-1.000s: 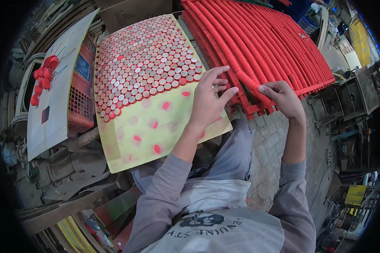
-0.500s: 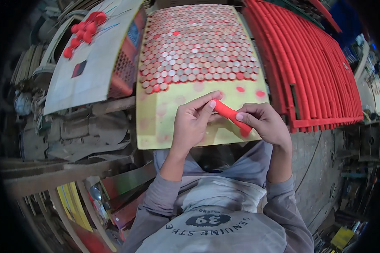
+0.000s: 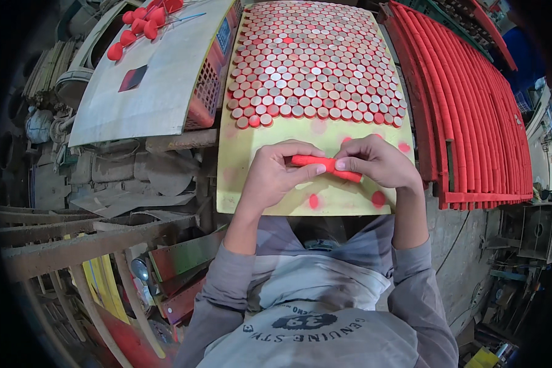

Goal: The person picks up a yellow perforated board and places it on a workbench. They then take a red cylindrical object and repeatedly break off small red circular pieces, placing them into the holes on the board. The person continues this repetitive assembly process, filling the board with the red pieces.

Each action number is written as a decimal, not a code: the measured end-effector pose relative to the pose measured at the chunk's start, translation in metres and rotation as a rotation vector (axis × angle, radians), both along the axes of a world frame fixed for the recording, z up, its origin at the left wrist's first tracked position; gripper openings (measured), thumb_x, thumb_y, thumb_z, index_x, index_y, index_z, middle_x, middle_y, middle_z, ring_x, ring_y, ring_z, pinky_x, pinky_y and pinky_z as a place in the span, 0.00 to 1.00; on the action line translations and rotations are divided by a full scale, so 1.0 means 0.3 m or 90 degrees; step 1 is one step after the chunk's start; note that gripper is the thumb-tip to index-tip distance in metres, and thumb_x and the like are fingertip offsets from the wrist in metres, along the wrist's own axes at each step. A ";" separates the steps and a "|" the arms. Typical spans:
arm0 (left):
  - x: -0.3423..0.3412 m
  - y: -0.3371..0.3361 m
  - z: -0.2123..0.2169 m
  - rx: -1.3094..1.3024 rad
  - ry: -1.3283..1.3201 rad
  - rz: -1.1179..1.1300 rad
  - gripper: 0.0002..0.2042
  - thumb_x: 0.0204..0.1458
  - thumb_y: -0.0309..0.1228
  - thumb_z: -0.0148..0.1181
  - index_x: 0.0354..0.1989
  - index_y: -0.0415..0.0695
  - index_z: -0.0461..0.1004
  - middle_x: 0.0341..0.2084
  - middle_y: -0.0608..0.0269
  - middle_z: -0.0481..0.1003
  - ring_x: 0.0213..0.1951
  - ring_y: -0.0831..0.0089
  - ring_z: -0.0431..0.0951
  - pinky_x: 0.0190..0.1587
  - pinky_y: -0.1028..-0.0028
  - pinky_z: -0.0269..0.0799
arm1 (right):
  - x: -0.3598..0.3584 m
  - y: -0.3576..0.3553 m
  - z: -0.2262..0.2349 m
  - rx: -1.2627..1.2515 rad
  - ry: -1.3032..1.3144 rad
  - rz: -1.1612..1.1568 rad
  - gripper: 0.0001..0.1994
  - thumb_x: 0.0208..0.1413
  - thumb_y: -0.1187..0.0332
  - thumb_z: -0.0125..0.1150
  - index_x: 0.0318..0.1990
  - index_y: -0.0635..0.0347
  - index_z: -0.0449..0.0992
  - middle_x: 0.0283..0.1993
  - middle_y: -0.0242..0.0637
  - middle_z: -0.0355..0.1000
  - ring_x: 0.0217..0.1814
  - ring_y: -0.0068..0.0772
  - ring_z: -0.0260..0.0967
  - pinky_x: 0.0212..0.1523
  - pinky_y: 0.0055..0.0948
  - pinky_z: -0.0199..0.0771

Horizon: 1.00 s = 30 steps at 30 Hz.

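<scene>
Above the near part of a yellow board (image 3: 251, 147), both my hands grip a red roll-shaped piece (image 3: 331, 163) that looks soft; its exact kind is unclear. The thumb and fingers of my left hand (image 3: 275, 178) pinch its left end. My right hand (image 3: 381, 164) presses its thumb on the middle, where a second red part angles down to the right. Beyond my hands, rows of short round pieces (image 3: 316, 73) with pale tops and red sides stand packed together on the board. Red spots mark the board's bare surface.
On the right lies a rack of long red ridged rods (image 3: 472, 116). A white panel (image 3: 147, 104) at the left bears red cone-shaped pieces (image 3: 150, 27) on thin sticks, beside a reddish plastic crate (image 3: 203, 92). A wooden frame (image 3: 92, 245) stands at the lower left.
The red piece has turned from a slant to nearly level, and my hands have come closer together on it. The whole view has shifted, so the board appears farther right.
</scene>
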<state>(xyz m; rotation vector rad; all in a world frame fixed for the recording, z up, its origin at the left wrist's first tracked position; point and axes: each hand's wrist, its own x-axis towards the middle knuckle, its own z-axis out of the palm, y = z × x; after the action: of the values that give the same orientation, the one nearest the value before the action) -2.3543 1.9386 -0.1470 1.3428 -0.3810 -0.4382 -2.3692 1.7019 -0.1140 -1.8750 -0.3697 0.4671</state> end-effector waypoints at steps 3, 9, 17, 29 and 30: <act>0.032 -0.002 -0.023 0.056 0.021 0.000 0.10 0.51 0.18 0.67 0.43 0.33 0.81 0.36 0.62 0.79 0.38 0.77 0.79 0.46 0.78 0.77 | 0.056 -0.004 -0.013 -0.051 -0.020 0.044 0.15 0.61 0.61 0.63 0.38 0.68 0.80 0.21 0.29 0.67 0.25 0.17 0.59 0.29 0.26 0.62; 0.058 -0.022 -0.040 0.107 0.052 0.000 0.11 0.54 0.20 0.65 0.46 0.33 0.80 0.35 0.61 0.81 0.37 0.79 0.80 0.43 0.79 0.77 | 0.096 -0.039 -0.027 -0.106 0.029 0.053 0.15 0.62 0.60 0.62 0.37 0.67 0.79 0.22 0.29 0.66 0.27 0.18 0.58 0.30 0.26 0.61; 0.058 -0.048 -0.030 0.030 0.100 -0.044 0.11 0.55 0.20 0.65 0.45 0.31 0.77 0.38 0.55 0.80 0.37 0.74 0.82 0.42 0.77 0.81 | 0.083 -0.040 -0.034 -0.076 0.031 -0.024 0.16 0.61 0.58 0.63 0.37 0.67 0.80 0.20 0.30 0.67 0.24 0.18 0.61 0.27 0.26 0.64; -0.014 -0.105 0.031 0.094 0.121 0.013 0.14 0.52 0.26 0.70 0.46 0.35 0.78 0.33 0.60 0.82 0.29 0.81 0.80 0.27 0.83 0.73 | -0.018 0.093 -0.017 0.014 0.040 -0.371 0.16 0.61 0.65 0.65 0.24 0.63 0.72 0.16 0.26 0.66 0.15 0.12 0.59 0.14 0.19 0.54; -0.019 -0.108 0.027 0.100 0.114 0.032 0.14 0.51 0.26 0.70 0.45 0.35 0.79 0.32 0.61 0.82 0.28 0.81 0.79 0.27 0.83 0.72 | -0.030 0.102 -0.023 0.019 0.015 -0.376 0.16 0.61 0.65 0.65 0.23 0.63 0.71 0.15 0.25 0.65 0.15 0.12 0.58 0.14 0.19 0.53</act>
<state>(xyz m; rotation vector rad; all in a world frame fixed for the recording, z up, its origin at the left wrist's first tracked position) -2.3601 1.9063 -0.1388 1.4499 -0.1672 -0.5509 -2.3781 1.7326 -0.1209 -1.8395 0.1967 0.0811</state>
